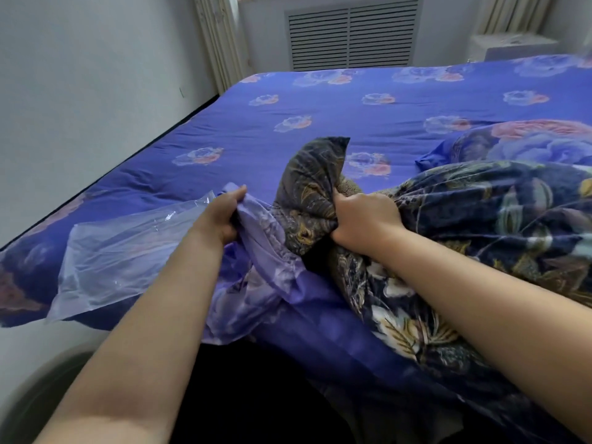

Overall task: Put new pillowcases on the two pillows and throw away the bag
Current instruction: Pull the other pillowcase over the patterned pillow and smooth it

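A pillow in a dark navy cover with gold paisley and leaves (464, 225) lies on the bed at the near right. My right hand (365, 219) is closed around its bunched corner, which sticks up. My left hand (221, 216) grips the edge of a light purple floral pillowcase (256, 283) that hangs over the bed's near edge, beside that corner. A clear plastic bag (121, 254) lies flat on the bed to the left, touching my left wrist. A second pillow in a blue cover with big pink flowers (528, 145) rests behind at the far right.
The bed has a blue sheet with small roses (320, 100) and fills most of the view. A white wall (80, 91) runs along its left side. A louvred radiator cover (352, 36) and curtains stand behind the bed. Dark floor lies below me.
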A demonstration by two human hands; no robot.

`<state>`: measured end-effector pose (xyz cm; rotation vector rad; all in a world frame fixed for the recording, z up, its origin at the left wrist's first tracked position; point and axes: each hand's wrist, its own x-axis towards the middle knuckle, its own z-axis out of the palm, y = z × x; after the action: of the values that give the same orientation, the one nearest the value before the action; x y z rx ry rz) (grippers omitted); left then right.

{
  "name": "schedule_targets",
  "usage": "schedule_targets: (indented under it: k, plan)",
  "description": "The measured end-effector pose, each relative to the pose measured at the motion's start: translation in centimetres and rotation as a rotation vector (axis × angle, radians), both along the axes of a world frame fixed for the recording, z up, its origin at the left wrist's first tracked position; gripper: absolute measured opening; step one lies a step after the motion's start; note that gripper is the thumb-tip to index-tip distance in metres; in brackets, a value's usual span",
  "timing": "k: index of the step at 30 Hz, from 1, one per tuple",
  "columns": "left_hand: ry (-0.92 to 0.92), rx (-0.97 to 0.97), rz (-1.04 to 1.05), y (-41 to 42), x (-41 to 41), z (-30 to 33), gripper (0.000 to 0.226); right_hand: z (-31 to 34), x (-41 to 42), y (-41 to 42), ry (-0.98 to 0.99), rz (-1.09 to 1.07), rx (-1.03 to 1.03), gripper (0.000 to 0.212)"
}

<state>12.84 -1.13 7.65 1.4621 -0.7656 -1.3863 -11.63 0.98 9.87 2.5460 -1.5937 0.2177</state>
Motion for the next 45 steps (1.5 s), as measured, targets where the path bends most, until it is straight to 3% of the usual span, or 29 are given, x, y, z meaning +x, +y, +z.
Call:
schedule_targets:
  k: [3, 6, 8, 11, 15, 18, 21, 25, 28, 34, 38, 42, 45]
  plan:
    - [-0.125, 0.01, -0.029, 0.0, 1.0, 0.6, 0.064, 0.3, 0.3, 1.2, 0.041, 0.126, -0.023, 0.064]
    - [-0.203, -0.13, 0.083, -1.4, 0.9, 2.3, 0.026, 0.6, 0.5, 2.2, 0.094, 0.245, -0.029, 0.059]
    - [-0.19, -0.21, 0.082, -2.2, -0.1, 4.4, 0.023, 1.2, 0.6, 3.1, 0.092, 0.333, -0.02, 0.046]
    - [-0.201, -0.286, -0.088, -2.7, -2.9, 7.6, 0.02, 2.3, 1.2, 4.3, 0.112, 0.455, -0.018, 0.026]
    - [-0.346, -0.347, -0.354, -2.3, -6.6, 9.7, 0.021, 2.2, 2.1, 4.9, 0.233, 0.525, -0.031, 0.026]
    - [-0.649, -0.333, -0.58, -1.7, -8.1, 9.2, 0.017, 1.2, 2.2, 4.9, 0.225, 0.531, -0.009, 0.027]
    - [-1.209, -0.251, -0.566, -2.2, -8.0, 8.6, 0.02, 0.1, 2.3, 5.1, 0.185, 0.529, 0.018, 0.029]
    - [-1.548, 0.014, -0.544, -2.5, -6.3, 7.3, 0.022, -0.6, 2.9, 6.6, 0.202, 0.568, -0.003, 0.033]
    - [-1.515, 0.04, -0.493, -2.6, -5.3, 7.0, 0.021, -0.4, 3.0, 6.8, 0.208, 0.586, -0.025, 0.035]
    - [-1.242, -0.41, -0.455, -0.6, -11.8, 10.4, 0.014, 0.0, 3.0, 2.5, 0.151, 0.42, 0.065, 0.034]
    - [-1.335, -0.4, -0.483, 0.9, -12.4, 7.0, 0.016, -1.5, 2.5, -0.5, 0.052, 0.251, 0.157, 0.048]
    - [-1.382, -0.483, -0.206, 2.1, -10.2, 3.0, 0.022, -2.3, 2.8, -2.2, -0.005, 0.155, 0.203, 0.083]
    - [-1.581, -0.474, -0.042, 2.7, -7.9, 1.5, 0.037, -3.0, 3.2, -2.3, 0.029, 0.17, 0.091, 0.1]
